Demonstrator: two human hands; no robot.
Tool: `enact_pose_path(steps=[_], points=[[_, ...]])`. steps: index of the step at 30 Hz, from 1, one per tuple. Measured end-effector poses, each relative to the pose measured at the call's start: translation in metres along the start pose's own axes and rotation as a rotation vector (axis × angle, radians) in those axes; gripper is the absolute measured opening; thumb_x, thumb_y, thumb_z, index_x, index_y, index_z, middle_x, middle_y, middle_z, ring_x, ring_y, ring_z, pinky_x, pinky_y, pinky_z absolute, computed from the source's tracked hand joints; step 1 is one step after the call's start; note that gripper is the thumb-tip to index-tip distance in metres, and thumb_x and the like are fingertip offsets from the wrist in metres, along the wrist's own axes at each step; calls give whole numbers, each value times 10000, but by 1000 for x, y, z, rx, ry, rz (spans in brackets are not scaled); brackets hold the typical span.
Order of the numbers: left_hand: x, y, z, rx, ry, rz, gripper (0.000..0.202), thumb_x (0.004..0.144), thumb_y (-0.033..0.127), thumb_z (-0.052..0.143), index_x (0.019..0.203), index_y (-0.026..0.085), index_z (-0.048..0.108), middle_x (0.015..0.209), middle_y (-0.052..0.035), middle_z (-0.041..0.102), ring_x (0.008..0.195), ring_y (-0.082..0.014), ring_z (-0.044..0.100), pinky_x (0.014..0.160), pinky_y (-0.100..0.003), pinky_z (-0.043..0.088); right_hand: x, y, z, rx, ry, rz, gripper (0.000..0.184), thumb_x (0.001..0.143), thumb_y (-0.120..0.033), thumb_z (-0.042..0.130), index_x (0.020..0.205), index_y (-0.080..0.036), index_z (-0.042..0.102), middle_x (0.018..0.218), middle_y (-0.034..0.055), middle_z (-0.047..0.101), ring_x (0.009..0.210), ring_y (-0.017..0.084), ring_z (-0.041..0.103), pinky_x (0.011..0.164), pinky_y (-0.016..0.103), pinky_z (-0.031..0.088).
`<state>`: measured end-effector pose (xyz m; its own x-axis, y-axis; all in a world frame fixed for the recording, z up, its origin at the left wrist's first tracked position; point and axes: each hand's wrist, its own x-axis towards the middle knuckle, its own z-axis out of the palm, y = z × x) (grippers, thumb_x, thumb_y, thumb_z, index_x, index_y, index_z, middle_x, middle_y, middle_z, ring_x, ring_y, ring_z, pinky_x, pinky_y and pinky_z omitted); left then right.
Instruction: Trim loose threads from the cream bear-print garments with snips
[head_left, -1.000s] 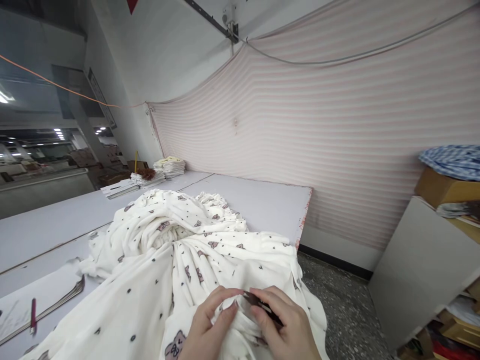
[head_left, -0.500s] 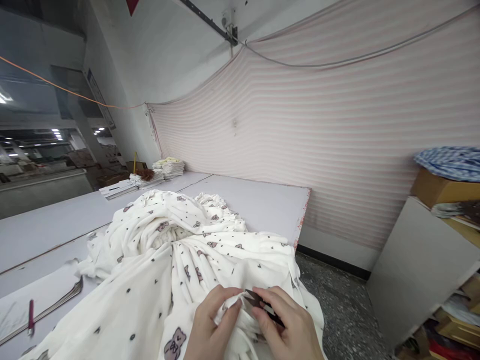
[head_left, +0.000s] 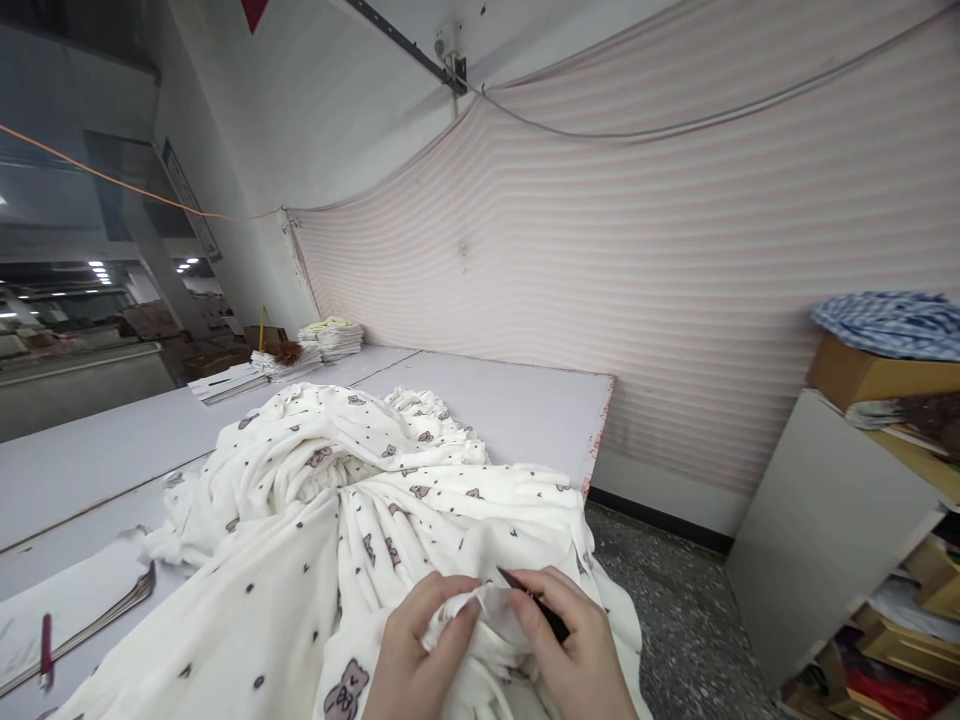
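A heap of white fabric printed with bears and dark dots [head_left: 405, 520] spreads over the near part of the table. At its near edge my left hand [head_left: 424, 645] pinches a gathered fold of this fabric between thumb and fingers. Close beside it, my right hand [head_left: 574, 640] is closed around dark thread snips [head_left: 553, 620], whose pointed tip sticks out toward the left hand. Thumb and forefinger of the right hand also lie against the white cloth. The lower part of the snips is hidden in the palm.
The pale table [head_left: 517, 395] ends at the right above a speckled floor [head_left: 675, 610]. Papers [head_left: 75, 590] with a red pen [head_left: 46, 650] lie at left. Folded cloth stacks [head_left: 330, 338] stand at the back. A grey cabinet [head_left: 832, 520] is at right, below a striped pink curtain [head_left: 637, 270].
The snips have turned in my right hand, their two blades now appearing as one point. Right thumb and forefinger have come closer to the cloth. My left hand keeps its pinch.
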<state>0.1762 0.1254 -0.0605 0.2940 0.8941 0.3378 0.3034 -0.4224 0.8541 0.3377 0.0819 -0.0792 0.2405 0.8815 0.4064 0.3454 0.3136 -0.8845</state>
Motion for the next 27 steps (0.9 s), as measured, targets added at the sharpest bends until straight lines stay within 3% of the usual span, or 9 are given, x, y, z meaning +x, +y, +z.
enact_pose_path(steps=[3, 7, 9, 13, 17, 20, 27], points=[[0, -2, -5, 22, -54, 60, 69, 839, 250, 581, 882, 246, 636, 823, -2, 657, 791, -178, 648, 719, -250, 507, 4, 0, 3, 94, -77, 81, 209, 815, -322, 634, 987, -209, 670, 896, 56, 685, 838, 219, 649, 706, 264, 524], [-10, -8, -12, 163, -22, 405, 192, 806, 38, 447, 828, 226, 482, 857, -20, 578, 769, -152, 597, 680, -245, 495, 0, -4, 1, 107, -212, 101, 82, 828, -245, 567, 796, -191, 619, 746, 12, 617, 694, 170, 600, 623, 240, 488], [-17, -12, -16, 271, 10, 557, 248, 800, -16, 389, 843, 212, 476, 928, -57, 556, 805, -152, 583, 699, -254, 499, -6, -6, -4, 91, -208, 114, 53, 826, -228, 558, 842, -197, 598, 766, 12, 620, 697, 167, 605, 634, 240, 491], [-25, -19, -20, 427, 4, 695, 282, 787, -53, 406, 893, 191, 501, 946, -90, 552, 820, -160, 579, 690, -251, 518, -19, -13, -19, 23, -246, 81, 184, 820, -261, 591, 989, -219, 651, 905, 47, 669, 821, 200, 653, 723, 262, 516], [-25, -19, -20, 449, -9, 716, 290, 775, -59, 409, 902, 184, 503, 943, -96, 562, 832, -168, 583, 694, -262, 527, -24, -25, -27, -213, -335, -58, 230, 880, -264, 537, 1063, -258, 676, 915, 41, 700, 796, 196, 670, 659, 246, 509], [-25, -16, -20, 431, -1, 703, 278, 776, -51, 402, 894, 182, 497, 932, -95, 564, 838, -170, 583, 692, -263, 525, -24, -30, -29, -386, -329, -106, 229, 914, -248, 486, 1041, -266, 677, 882, 28, 712, 741, 188, 677, 596, 236, 494], [-25, -9, -12, 351, -18, 620, 310, 739, -68, 382, 877, 193, 477, 894, -68, 570, 823, -157, 592, 677, -243, 510, -32, -27, -27, -411, -334, -157, 235, 888, -244, 536, 1092, -250, 652, 929, 35, 708, 789, 196, 673, 639, 240, 510]])
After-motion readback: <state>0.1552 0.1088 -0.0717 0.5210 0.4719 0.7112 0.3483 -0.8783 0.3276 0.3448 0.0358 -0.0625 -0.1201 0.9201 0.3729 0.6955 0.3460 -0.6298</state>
